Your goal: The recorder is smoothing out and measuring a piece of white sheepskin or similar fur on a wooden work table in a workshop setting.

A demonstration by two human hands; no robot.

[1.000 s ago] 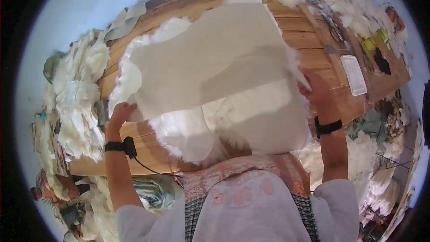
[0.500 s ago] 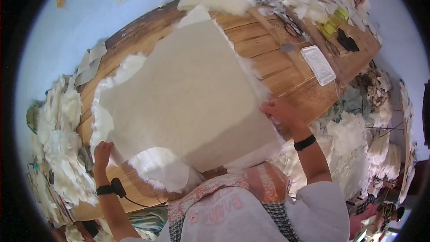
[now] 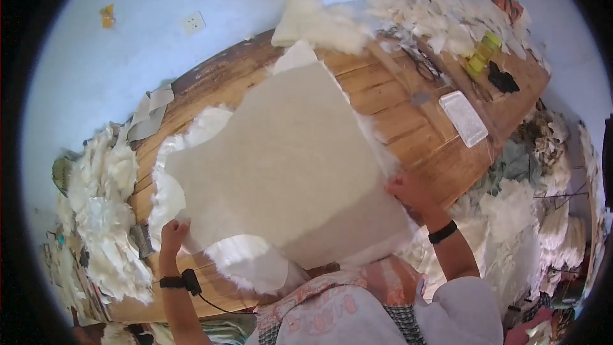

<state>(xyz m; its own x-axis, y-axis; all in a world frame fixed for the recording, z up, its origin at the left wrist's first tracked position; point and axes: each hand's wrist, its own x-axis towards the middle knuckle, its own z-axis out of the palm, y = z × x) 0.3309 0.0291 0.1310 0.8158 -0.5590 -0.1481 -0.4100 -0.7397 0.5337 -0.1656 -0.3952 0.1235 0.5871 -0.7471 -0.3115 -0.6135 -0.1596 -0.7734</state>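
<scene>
A large, flat beige sheet (image 3: 274,166) is spread over a white furry pelt (image 3: 252,262), whose pale lobes and fluffy rim stick out around it. I cannot tell whether the sheet is cloth or card. My left hand (image 3: 174,236), fingers closed, grips the lower left corner area of the sheet. Across from it, my right hand (image 3: 408,190) pinches the right edge, where the fur fringe meets the sheet. The fingertips of both hands are partly hidden, so whether they also hold the pelt does not show.
Beneath lies a wooden table (image 3: 367,86). At its right are a white rectangular tray (image 3: 463,119), scissors (image 3: 426,67), a yellow-green plastic piece (image 3: 483,53) and a black scrap (image 3: 503,78). Fur scraps (image 3: 105,217) heap up at left; more fleece (image 3: 313,22) lies at the back.
The whole view has shifted, so the table and pelt sit lower and farther right in the picture. Both hands keep their hold on the sheet's edges.
</scene>
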